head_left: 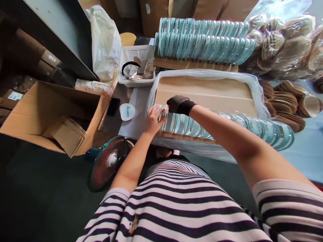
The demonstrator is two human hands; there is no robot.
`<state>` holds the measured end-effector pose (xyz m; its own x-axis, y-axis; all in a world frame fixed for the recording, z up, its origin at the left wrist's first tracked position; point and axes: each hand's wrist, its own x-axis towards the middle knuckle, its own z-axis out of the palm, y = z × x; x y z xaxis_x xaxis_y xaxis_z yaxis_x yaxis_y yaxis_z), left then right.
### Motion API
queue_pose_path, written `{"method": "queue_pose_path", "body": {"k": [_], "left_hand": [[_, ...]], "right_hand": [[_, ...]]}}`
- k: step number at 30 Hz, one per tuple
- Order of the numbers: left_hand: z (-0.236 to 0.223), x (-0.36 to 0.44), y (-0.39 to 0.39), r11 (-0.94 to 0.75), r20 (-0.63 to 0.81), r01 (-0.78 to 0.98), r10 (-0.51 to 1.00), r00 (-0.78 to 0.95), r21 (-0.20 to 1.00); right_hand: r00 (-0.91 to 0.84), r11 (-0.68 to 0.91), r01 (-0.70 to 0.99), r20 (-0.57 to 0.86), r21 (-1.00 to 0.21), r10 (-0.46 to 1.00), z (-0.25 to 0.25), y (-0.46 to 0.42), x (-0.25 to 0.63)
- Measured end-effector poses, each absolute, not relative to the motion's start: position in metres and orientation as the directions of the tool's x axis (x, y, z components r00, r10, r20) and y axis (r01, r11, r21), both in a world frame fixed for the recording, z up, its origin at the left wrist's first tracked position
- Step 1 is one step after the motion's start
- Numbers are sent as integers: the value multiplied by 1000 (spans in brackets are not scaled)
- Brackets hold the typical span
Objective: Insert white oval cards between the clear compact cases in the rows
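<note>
At the left end of a row of clear, teal-tinted round pieces (186, 124), my bare left hand (154, 119) has its fingers bent and apart, with the fingertips against the end of the row. My right hand (179, 104) wears a dark mesh glove with a black cuff. Its fingers are closed just above that same end, and what they pinch is hidden. The pieces stand on edge, side by side, along the near side of a shallow cardboard box (209, 90) lined with clear plastic. My right forearm covers part of the row.
Behind the box stand two more rows of teal pieces (204, 47). Brown oval pieces (285, 101) lie in stacks at right. A white basket (137, 82), a printed round card (127, 112) and an open carton (50, 114) are at left; a fan (111, 161) stands by my left arm.
</note>
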<state>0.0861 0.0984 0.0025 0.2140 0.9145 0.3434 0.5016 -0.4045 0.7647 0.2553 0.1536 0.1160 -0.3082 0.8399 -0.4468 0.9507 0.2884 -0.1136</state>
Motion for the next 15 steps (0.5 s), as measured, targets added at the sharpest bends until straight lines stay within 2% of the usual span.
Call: {"method": "queue_pose_path", "body": {"k": [3,7,11,15], "left_hand": [[4,87,99,-388,329,501,922,205,773],[6,87,100,-401,344,538,916,208,742],[9,85,100,-426,339,639,903,262,641],[26,89,92,-393,270,789,917,295,473]], "right_hand": [[-220,185,974,-335,-132,916,104,88,249],[-192,129,975,-386,-183,902,59,19,236],[-200,95,964,-445,-247,873,28,-5,229],[-193,85,961,-415,-263,889,48,5,249]]}}
